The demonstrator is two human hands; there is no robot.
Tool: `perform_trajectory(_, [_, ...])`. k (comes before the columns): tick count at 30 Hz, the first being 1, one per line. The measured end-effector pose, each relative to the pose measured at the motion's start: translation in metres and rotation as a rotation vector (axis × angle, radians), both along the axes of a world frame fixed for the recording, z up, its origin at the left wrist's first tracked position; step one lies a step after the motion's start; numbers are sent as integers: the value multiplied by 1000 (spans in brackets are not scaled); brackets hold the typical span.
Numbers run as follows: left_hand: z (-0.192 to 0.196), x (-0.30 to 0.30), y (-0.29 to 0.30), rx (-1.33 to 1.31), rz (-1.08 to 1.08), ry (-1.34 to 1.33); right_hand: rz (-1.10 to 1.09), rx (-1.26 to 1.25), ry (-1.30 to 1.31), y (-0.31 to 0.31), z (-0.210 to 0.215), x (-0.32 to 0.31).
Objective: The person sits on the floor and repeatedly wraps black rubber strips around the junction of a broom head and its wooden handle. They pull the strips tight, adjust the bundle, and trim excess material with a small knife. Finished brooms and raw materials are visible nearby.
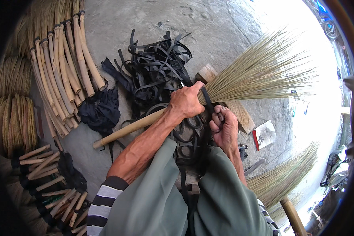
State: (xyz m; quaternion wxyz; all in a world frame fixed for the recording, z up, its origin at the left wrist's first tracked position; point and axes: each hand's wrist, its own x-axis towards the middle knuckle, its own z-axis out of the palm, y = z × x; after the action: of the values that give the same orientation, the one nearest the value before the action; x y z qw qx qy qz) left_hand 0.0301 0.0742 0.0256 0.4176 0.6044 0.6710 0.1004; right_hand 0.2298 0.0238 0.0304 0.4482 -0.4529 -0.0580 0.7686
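Note:
A straw broom [259, 69] lies slantwise before my knees. Its bristles fan out to the far right, and its bamboo handle [128, 129] points to the near left. My left hand [186, 100] is wrapped round the neck where handle and bristles meet. A black rubber strip [205, 95] crosses the bristles just right of that hand. Fingers curled into a fist, my right hand [225, 126] grips the strip below the neck, where it looks stretched. A small shiny tip [182, 83] shows beside my left hand; what it belongs to is hidden.
Tangled black strips [153, 70] lie beyond my left hand. Bamboo-handled brooms [63, 63] and tied bundles [15, 122] fill the left side. A wooden block [240, 114] sits under the bristles. A white-and-red packet [264, 135] and another broom [285, 177] lie to the right.

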Motion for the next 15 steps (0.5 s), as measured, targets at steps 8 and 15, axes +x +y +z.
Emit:
perform_trajectory(8, [-12,7,-13,194,-9,73,264,680,-889,0,20,-18])
perform_trajectory(15, [-20,19,-39,657,16,102,461,1116,-1522,15,19,-32])
